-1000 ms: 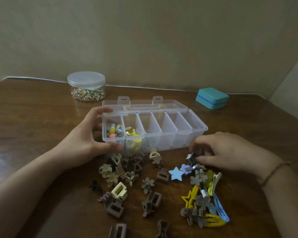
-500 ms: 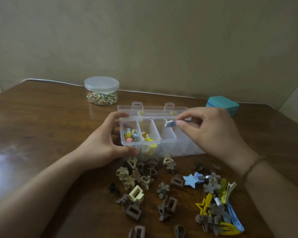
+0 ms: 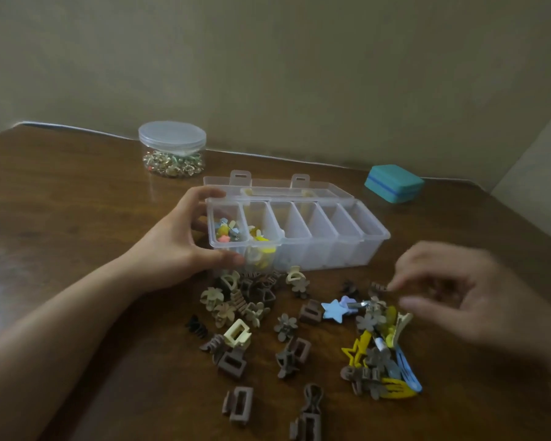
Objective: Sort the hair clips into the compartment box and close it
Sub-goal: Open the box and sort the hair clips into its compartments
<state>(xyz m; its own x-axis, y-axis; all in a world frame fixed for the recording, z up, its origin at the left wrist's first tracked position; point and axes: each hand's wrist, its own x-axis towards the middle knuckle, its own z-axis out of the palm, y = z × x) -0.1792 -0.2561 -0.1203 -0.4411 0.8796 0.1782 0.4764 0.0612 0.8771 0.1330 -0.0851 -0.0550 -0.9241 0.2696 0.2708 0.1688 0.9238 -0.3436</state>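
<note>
**Compartment box open, left hand steadying it, right hand over the loose clips**

While the compartment box (image 3: 299, 237) sits open on the wooden table (image 3: 61, 202), its clear lid (image 3: 277, 189) lies folded back behind it with two latch tabs standing up. You have small coloured clips in the leftmost compartment (image 3: 226, 230) and yellow and pale ones in the second (image 3: 261, 240); the four compartments to the right look empty, though the cloudy plastic limits what can be confirmed. Your left hand (image 3: 178, 246) grips the box's left end, fingers curled over the far corner and thumb pressed along the near wall. Your right hand (image 3: 458, 294) is blurred above the right-hand pile, fingers loosely bent and apart; no clip can be seen in it. Unsorted hair clips (image 3: 252, 313) lie scattered just in front of the box: brown and beige claw and flower clips at the centre, a blue star clip (image 3: 333, 310) beside them, and yellow and blue snap clips (image 3: 392, 367) heaped to the right. Farther back, a lidded clear jar (image 3: 172, 148) of small trinkets stands near the wall, and a teal case (image 3: 393, 183) rests to the box's right.
</note>
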